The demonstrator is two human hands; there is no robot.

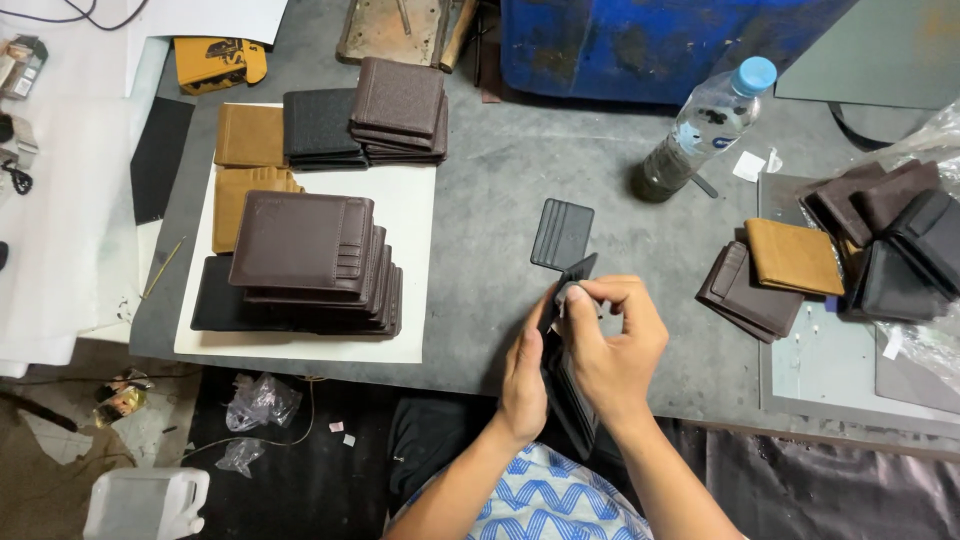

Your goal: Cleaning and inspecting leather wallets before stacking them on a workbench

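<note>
Right now, a person is holding a dark wallet (568, 385) near the front edge of the grey table (500, 230). The left hand (524, 375) is wrapping around the wallet's left side, with its fingers curled shut on it. The right hand (612, 350) is closing on the wallet from the right, and its fingertips (590, 293) are pinching the top edge, where a small pale bit is showing. What that bit is, I cannot tell.

Just past the hands, a loose dark card-slot piece (561, 234) is lying flat on the table. To the left, brown wallets (305, 245) are sitting in a stack on a white sheet (405, 210). To the right, more wallets (780, 270) are lying in a loose heap. A water bottle (705, 125) is lying farther back.

It looks like the person is checking or fixing the wallet's inside. The next move probably needs a soft, careful touch from the right fingers, while the left hand is keeping the wallet steady.
</note>
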